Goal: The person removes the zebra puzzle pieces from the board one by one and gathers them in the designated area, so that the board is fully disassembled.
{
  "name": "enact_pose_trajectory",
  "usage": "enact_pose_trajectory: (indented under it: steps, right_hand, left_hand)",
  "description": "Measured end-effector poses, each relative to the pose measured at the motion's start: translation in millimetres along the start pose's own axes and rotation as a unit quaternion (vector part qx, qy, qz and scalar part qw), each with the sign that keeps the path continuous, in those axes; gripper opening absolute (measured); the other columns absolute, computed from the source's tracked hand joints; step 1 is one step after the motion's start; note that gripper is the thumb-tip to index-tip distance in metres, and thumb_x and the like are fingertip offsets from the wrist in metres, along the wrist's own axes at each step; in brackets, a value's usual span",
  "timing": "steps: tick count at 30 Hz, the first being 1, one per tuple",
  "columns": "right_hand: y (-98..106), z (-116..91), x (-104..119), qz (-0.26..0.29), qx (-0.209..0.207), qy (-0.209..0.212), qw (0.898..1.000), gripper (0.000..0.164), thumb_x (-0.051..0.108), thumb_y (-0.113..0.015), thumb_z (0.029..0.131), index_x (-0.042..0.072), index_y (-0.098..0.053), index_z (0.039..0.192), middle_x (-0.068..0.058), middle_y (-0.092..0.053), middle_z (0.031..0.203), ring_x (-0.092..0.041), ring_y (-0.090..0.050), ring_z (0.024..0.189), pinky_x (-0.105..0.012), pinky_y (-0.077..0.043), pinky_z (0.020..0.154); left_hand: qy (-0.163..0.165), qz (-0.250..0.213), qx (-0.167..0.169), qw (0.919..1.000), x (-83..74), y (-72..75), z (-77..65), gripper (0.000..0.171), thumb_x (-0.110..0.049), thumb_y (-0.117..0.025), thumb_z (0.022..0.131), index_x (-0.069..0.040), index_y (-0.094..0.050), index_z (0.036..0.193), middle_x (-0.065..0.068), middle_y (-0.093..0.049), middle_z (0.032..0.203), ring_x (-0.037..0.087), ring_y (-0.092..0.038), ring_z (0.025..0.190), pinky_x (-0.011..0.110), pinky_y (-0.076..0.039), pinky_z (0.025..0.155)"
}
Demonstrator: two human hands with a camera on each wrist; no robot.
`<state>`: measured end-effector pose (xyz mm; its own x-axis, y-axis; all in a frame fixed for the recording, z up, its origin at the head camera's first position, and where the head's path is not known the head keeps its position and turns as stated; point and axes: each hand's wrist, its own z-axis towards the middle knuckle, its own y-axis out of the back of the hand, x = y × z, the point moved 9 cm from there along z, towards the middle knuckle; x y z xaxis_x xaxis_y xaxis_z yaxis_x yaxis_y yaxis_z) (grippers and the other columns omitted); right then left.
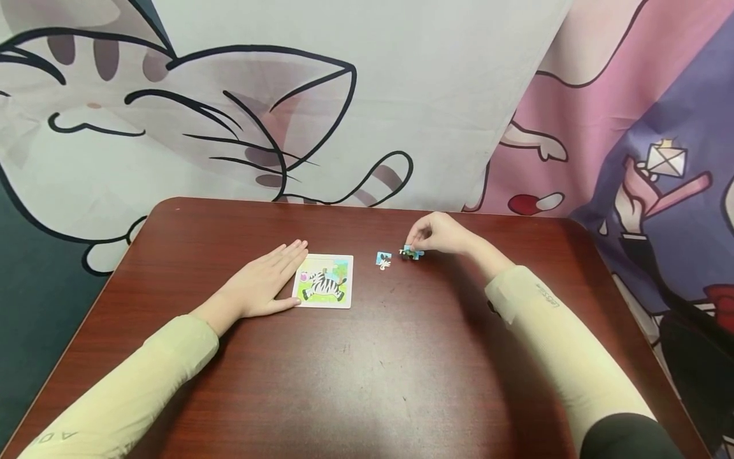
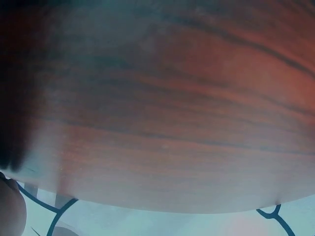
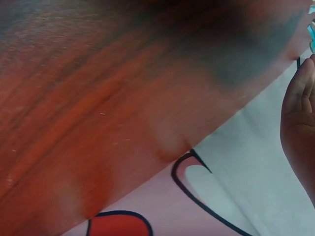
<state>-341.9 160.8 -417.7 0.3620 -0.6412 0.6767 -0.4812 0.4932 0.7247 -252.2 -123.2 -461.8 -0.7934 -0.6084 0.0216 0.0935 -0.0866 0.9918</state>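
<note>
A square zebra puzzle (image 1: 323,282) with a white border lies flat near the middle of the table. My left hand (image 1: 264,280) rests with straight fingers at its left edge, the thumb touching the lower left corner. To the right, my right hand (image 1: 438,233) pinches a blue and dark puzzle piece (image 1: 411,253) between thumb and fingertips; the fingers partly hide it. A smaller loose puzzle piece (image 1: 383,259), blue and white, lies between the puzzle and that hand. In the right wrist view, the right hand (image 3: 299,115) shows only at the right edge.
The brown wooden table (image 1: 344,382) has its far edge just beyond the hands. Behind it hangs a cloth (image 1: 447,95) printed with a cartoon cat, and a pink and purple one (image 1: 619,95) hangs at the right. A dark object (image 1: 631,437) covers part of the right sleeve.
</note>
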Motion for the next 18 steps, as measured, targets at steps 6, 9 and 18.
enact_pose_trajectory:
  steps: [6,9,18]
  right_hand:
    - [-5,-5,-12,0.007,0.004,-0.012,1.000,0.008,0.007,-0.072,0.079,0.015,-0.074,0.082,0.003,-0.068,0.071,-0.013,-0.062,0.070,-0.027,-0.052,0.067]
    - [-8,-5,-15,0.012,0.002,-0.011,1.000,0.009,0.007,-0.071,0.079,0.014,-0.074,0.082,0.003,-0.068,0.071,-0.013,-0.062,0.070,-0.028,-0.052,0.066]
    - [-14,-4,-21,-0.006,-0.018,-0.006,1.000,0.007,0.007,-0.072,0.079,0.014,-0.074,0.080,0.003,-0.065,0.068,-0.011,-0.058,0.067,-0.025,-0.050,0.065]
  left_hand:
    - [-0.001,-0.001,-0.008,1.0000,1.1,-1.0,-0.1,0.091,-0.064,-0.041,0.086,0.002,-0.023,0.146,0.017,-0.018,0.154,0.027,-0.016,0.142,0.042,-0.020,0.115]
    - [-0.002,0.000,-0.009,1.0000,1.4,-1.6,-0.4,0.091,-0.064,-0.041,0.086,0.002,-0.023,0.146,0.016,-0.017,0.154,0.028,-0.016,0.142,0.042,-0.020,0.114]
    - [0.001,0.000,0.001,1.0000,1.5,-1.5,0.2,0.092,-0.066,-0.038,0.087,0.001,-0.021,0.147,0.016,-0.016,0.154,0.027,-0.013,0.143,0.041,-0.019,0.115]
